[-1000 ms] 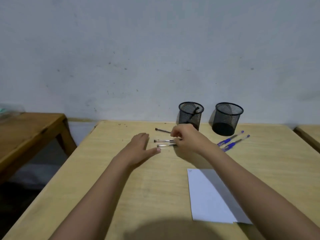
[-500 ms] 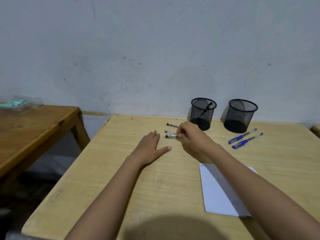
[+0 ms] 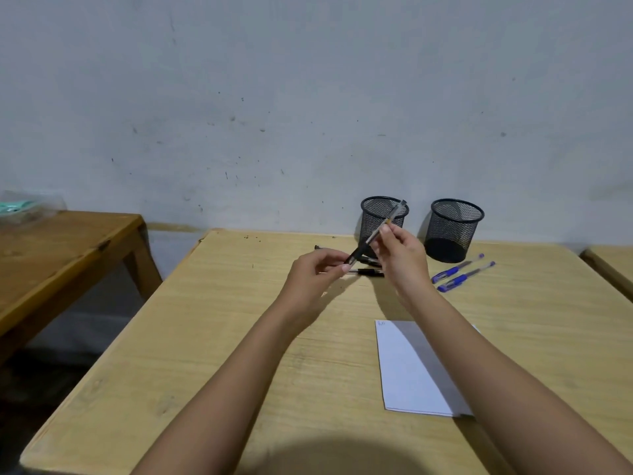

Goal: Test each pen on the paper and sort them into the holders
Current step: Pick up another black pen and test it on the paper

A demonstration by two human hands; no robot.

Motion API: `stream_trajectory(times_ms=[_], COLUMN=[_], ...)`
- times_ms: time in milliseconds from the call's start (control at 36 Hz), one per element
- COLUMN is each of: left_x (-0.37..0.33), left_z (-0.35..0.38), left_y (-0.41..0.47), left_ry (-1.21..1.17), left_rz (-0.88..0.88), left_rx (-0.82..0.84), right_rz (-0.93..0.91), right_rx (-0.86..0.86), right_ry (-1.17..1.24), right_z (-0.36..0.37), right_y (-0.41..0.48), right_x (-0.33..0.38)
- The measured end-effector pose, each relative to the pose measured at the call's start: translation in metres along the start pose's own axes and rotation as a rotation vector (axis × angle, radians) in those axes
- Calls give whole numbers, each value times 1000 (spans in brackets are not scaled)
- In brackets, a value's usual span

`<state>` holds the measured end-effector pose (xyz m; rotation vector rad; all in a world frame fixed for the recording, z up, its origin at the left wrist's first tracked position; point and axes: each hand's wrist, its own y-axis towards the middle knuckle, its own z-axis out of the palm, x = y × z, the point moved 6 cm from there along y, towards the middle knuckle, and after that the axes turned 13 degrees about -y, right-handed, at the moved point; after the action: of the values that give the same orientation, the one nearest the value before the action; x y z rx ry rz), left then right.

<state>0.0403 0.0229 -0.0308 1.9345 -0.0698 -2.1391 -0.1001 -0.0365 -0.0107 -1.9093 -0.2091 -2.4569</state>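
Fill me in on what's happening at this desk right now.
A person is holding a black pen up over the table with both hands: the right hand pinches its barrel, and the left hand has a grip on its dark lower end, maybe to pull off a cap. More black pens lie under the hands, two blue pens lie beside the right mesh holder, and the paper waits nearer the person. The left mesh holder stands behind the raised pen.

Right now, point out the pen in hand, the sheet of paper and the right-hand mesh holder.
black pen (image 3: pixel 376 232), head view, clear barrel between both hands.
paper (image 3: pixel 409 371), head view, bare middle of the sheet.
right mesh holder (image 3: pixel 454 231), head view, front mesh wall.
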Motion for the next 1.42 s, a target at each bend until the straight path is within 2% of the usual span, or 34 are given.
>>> stream_trajectory(times_ms=[83, 222, 444, 556, 722, 1056, 1139, 1222, 1278, 1361, 1417], left_x=[1, 0, -13, -15, -1, 8, 2, -3, -8, -9, -3], left_z=[4, 3, 1, 0, -1, -9, -32, -97, -118, -94, -73], left_y=[0, 2, 7, 8, 3, -3, -8, -18, -22, -17, -14], left_ry=[-3, 81, 89, 80, -111, -171, -178, -255, -170, 98, 188], left_rz=[-25, -17, 39, 47, -66, -200, -192, -189, -192, -163, -132], left_rx=[28, -3, 26, 17, 18, 2, -119, -324, -323, -197, -157], right_rz=[57, 37, -74, -81, 1, 3, 0, -1, -21, -14, 22], right_rx=[-58, -37, 98, 150, 169, 216, 62, -176, -210, -111, -56], right_ry=[147, 137, -205, -252, -197, -225, -202, 29, 78, -40, -123], right_z=[-9, -17, -12, -8, -5, -3, -27, -87, -109, -94, -77], right_y=[-4, -7, -10, -14, -17, -27, -21, -13, -13, -13, -15], right_x=[-4, -8, -4, -3, -9, -11, -4, 16, 26, 23, 13])
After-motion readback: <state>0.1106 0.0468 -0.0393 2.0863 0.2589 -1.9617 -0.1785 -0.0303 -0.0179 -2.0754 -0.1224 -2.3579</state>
